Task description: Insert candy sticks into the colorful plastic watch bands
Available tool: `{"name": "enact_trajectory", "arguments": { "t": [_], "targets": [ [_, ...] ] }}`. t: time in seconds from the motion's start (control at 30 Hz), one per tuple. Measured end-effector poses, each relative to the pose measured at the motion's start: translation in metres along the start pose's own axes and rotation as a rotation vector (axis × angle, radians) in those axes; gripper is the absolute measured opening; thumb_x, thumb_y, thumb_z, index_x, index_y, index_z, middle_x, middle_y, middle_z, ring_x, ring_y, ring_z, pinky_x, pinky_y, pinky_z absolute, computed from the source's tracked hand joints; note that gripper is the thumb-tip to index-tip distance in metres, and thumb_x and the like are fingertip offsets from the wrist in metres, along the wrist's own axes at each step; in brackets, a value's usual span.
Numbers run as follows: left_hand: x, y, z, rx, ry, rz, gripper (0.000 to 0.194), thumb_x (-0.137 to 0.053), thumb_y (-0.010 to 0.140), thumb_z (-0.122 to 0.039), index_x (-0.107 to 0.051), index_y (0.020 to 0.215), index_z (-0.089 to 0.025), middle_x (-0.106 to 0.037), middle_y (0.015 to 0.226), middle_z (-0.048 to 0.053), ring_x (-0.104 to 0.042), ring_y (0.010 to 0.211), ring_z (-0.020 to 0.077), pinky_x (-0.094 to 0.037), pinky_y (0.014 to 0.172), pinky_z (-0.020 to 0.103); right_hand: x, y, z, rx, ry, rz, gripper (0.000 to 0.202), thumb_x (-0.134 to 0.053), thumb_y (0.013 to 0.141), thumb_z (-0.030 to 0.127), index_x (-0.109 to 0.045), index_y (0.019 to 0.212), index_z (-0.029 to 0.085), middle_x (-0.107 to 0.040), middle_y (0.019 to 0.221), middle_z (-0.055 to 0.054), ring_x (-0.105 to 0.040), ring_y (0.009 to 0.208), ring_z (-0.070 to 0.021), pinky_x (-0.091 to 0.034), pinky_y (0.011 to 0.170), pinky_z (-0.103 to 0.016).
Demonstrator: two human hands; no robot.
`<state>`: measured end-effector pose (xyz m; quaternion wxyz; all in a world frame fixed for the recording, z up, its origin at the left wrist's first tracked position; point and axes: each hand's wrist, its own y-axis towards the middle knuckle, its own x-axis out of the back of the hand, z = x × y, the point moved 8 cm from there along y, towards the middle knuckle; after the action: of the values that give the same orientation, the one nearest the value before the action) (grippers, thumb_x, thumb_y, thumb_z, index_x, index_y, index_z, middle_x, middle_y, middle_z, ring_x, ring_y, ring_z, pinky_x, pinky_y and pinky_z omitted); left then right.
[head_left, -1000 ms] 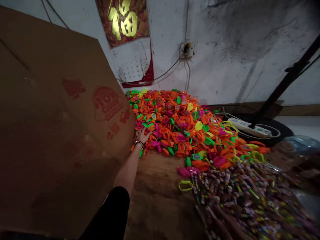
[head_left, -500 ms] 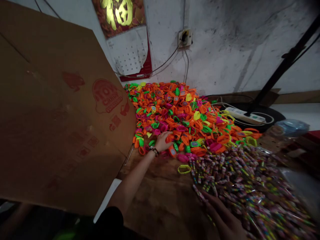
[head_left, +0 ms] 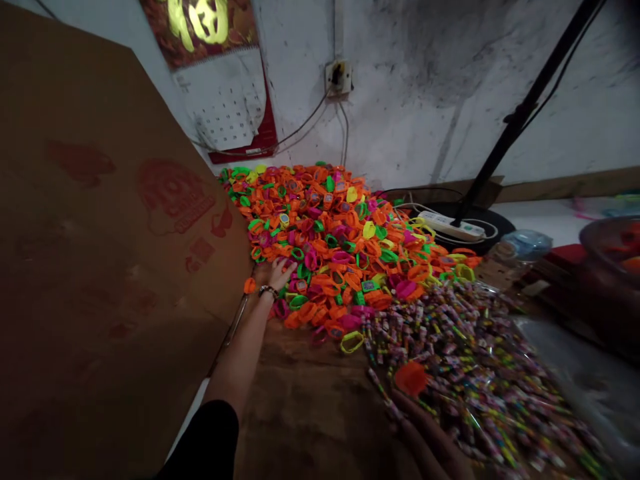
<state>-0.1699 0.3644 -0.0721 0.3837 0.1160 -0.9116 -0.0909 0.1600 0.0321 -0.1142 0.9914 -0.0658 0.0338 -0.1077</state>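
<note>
At the left edge of a big heap of bright plastic toy watches (head_left: 345, 233), my left hand (head_left: 283, 272) lies among the watches with its fingers apart and the tips partly hidden. A dark beaded bracelet circles that wrist. Low in the picture is my right hand (head_left: 425, 437), dark and blurred, fingers stretched out. Just beyond its fingertips is a blurred orange piece (head_left: 411, 379); whether the hand touches it I cannot tell. Beside these fingers lies a wrapped candy stick (head_left: 383, 390). A pile of similar wrapped candies (head_left: 465, 360) spreads to the right.
A large cardboard box (head_left: 100, 253) rises on the left, next to the wooden tabletop (head_left: 300, 407). Behind the heap stand a wall with a calendar (head_left: 225, 107), a power strip (head_left: 453, 225) and a black pole (head_left: 520, 113). A bowl (head_left: 607, 247) is at far right.
My left hand has moved left along the heap's near edge, and watches now lie nearer the front there. The orange piece has appeared by my right hand. The view has turned right.
</note>
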Motion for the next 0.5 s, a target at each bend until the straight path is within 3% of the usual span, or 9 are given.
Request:
{"name": "enact_trajectory", "arguments": {
  "t": [0.13, 0.23, 0.3, 0.4, 0.5],
  "targets": [
    [-0.049, -0.018, -0.013, -0.028, -0.042, 0.052, 0.032, -0.059, 0.084, -0.038, -0.062, 0.109, -0.018, -0.043, 0.131, 0.009, -0.045, 0.122, 0.0228, -0.035, 0.106, 0.038, -0.023, 0.008, 0.004, 0.048, -0.041, 0.146, 0.036, -0.059, 0.083, 0.044, -0.068, 0.111, 0.024, -0.066, 0.117, -0.007, -0.065, 0.103, -0.0228, -0.056, 0.081, -0.026],
    [-0.071, -0.044, -0.031, -0.073, -0.055, 0.088, 0.036, -0.059, 0.083, -0.042, -0.063, 0.112, -0.020, -0.039, 0.134, 0.009, -0.042, 0.127, 0.0213, -0.031, 0.109, 0.030, -0.023, 0.013, 0.012, 0.235, -0.153, 0.070, 0.032, -0.053, 0.087, 0.038, -0.068, 0.111, 0.023, -0.068, 0.113, -0.008, -0.065, 0.099, -0.0214, -0.056, 0.079, -0.028],
    [-0.077, -0.058, -0.041, -0.099, -0.050, 0.110, 0.044, -0.057, 0.084, -0.043, -0.057, 0.122, -0.021, -0.041, 0.135, 0.010, -0.042, 0.127, 0.0212, -0.032, 0.108, 0.030, -0.019, 0.012, 0.015, 0.427, -0.301, -0.010, 0.030, -0.049, 0.088, 0.032, -0.066, 0.111, 0.023, -0.068, 0.110, -0.009, -0.065, 0.099, -0.0209, -0.055, 0.081, -0.030],
    [-0.061, -0.063, -0.048, -0.117, -0.003, 0.132, 0.047, -0.054, 0.087, -0.043, -0.050, 0.130, -0.025, -0.055, 0.126, 0.008, -0.050, 0.119, 0.0202, -0.037, 0.104, 0.033, -0.011, 0.003, 0.009, 0.643, -0.554, -0.090, 0.033, -0.045, 0.089, 0.024, -0.062, 0.117, 0.022, -0.064, 0.108, -0.010, -0.063, 0.099, -0.0207, -0.054, 0.082, -0.033],
    [-0.013, -0.048, -0.033, -0.063, 0.108, 0.054, 0.039, -0.049, 0.090, -0.040, -0.054, 0.125, -0.024, -0.059, 0.123, 0.009, -0.048, 0.121, 0.0234, -0.032, 0.107, 0.040, -0.006, -0.009, 0.000, 0.722, -0.717, -0.078, 0.038, -0.045, 0.089, 0.019, -0.055, 0.125, 0.022, -0.060, 0.106, -0.010, -0.062, 0.093, -0.0199, -0.053, 0.076, -0.031]
  ]
}}
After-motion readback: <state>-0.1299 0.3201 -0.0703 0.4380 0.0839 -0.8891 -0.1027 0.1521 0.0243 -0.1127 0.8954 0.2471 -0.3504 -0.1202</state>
